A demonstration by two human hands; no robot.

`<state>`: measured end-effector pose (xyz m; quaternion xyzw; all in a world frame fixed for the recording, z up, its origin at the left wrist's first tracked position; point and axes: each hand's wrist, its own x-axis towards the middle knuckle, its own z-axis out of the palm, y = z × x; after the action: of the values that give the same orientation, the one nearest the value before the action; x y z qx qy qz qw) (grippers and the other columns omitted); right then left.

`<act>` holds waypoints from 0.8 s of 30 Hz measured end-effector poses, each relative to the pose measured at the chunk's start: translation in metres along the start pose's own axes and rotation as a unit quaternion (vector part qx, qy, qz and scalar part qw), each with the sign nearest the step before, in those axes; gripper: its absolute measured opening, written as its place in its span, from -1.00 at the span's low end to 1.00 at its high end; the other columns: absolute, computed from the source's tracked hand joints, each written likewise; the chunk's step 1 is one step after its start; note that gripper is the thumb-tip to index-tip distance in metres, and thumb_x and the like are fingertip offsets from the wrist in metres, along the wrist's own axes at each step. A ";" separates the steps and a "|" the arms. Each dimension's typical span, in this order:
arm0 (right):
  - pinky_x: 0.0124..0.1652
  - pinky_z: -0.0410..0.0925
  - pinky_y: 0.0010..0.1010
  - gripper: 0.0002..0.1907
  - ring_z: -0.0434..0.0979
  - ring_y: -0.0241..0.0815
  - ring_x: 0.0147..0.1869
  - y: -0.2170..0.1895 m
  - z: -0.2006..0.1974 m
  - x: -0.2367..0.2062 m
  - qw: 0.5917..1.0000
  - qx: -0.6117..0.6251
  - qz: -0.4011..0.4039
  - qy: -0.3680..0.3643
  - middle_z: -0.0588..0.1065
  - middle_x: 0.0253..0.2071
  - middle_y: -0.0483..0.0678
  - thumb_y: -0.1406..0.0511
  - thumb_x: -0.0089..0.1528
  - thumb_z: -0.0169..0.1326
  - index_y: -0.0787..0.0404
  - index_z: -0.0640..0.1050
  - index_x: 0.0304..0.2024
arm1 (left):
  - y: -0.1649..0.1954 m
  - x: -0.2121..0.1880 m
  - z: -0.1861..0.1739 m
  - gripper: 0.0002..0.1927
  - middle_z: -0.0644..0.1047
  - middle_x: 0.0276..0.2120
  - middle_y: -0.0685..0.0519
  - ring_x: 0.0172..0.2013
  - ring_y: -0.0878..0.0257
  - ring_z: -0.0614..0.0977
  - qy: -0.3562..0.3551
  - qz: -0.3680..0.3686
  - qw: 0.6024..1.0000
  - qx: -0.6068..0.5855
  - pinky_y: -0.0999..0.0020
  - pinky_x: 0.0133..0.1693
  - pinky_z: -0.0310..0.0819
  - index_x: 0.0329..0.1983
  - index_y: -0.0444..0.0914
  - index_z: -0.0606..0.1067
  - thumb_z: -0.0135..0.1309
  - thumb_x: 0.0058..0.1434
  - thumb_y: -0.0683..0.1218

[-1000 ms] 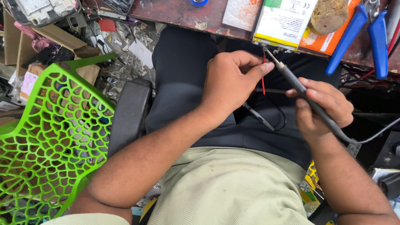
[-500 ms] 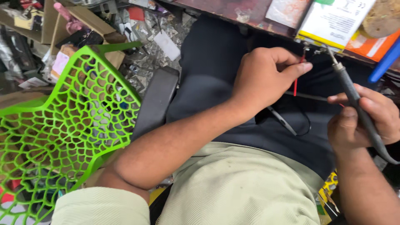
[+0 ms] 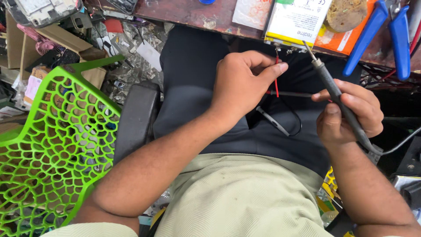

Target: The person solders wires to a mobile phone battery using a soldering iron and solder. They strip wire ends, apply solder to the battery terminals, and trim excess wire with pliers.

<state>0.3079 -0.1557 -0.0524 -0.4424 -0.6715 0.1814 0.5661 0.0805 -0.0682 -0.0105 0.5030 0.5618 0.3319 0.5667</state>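
Red wire [image 3: 276, 81] pinched between thumb and forefinger of the left hand [image 3: 243, 83], fingers curled shut around it, its top end up at the near edge of the surface [image 3: 184, 13], right under the flat white battery pack [image 3: 296, 19] that overhangs that edge. The right hand [image 3: 348, 114] is wrapped closed around the dark soldering iron [image 3: 335, 94], tip angled up toward the same spot, just beside the wire's end. Looks like the joining step: wire held in place, iron coming in. I'd say the next move wants a steady tip onto the wire's end at the pack's contacts, without nudging the wire off. Against half a second ago, the view has swung right, the iron has tilted closer to the pack, and the blue-handled pliers [image 3: 379, 35] at the surface's far right are back in sight.
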 end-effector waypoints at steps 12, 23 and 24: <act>-0.30 0.61 -0.24 -0.76 0.65 0.08 -0.26 -0.004 0.001 -0.004 1.000 0.012 0.026 0.010 0.49 0.06 0.30 0.35 0.44 0.11 0.27 0.37 0.09 | 0.000 0.001 0.002 -0.74 0.67 -0.54 0.07 -0.56 0.42 0.66 0.008 0.001 1.000 0.016 0.48 -0.47 0.53 -0.32 -0.29 0.68 0.32 0.14 0.02; -0.30 0.61 -0.25 -0.76 0.65 0.05 -0.26 -0.005 0.000 -0.001 1.000 0.008 0.026 0.000 0.50 0.05 0.29 0.35 0.45 0.10 0.25 0.36 0.09 | 0.003 0.000 0.001 -0.75 0.70 -0.47 0.06 -0.48 0.42 0.72 -0.002 -0.011 1.000 0.001 0.50 -0.41 0.59 -0.30 -0.28 0.67 0.32 0.15 0.01; -0.29 0.61 -0.25 -0.76 0.65 0.05 -0.25 -0.006 0.000 -0.001 1.000 0.012 0.028 0.000 0.49 0.05 0.29 0.35 0.45 0.11 0.25 0.36 0.09 | 0.003 0.000 0.000 -0.75 0.71 -0.47 0.06 -0.48 0.42 0.72 -0.005 -0.015 1.000 0.001 0.50 -0.41 0.59 -0.29 -0.29 0.67 0.32 0.15 0.00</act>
<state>0.3054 -0.1593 -0.0489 -0.4541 -0.6566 0.2047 0.5663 0.0815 -0.0675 -0.0076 0.4969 0.5669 0.3206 0.5736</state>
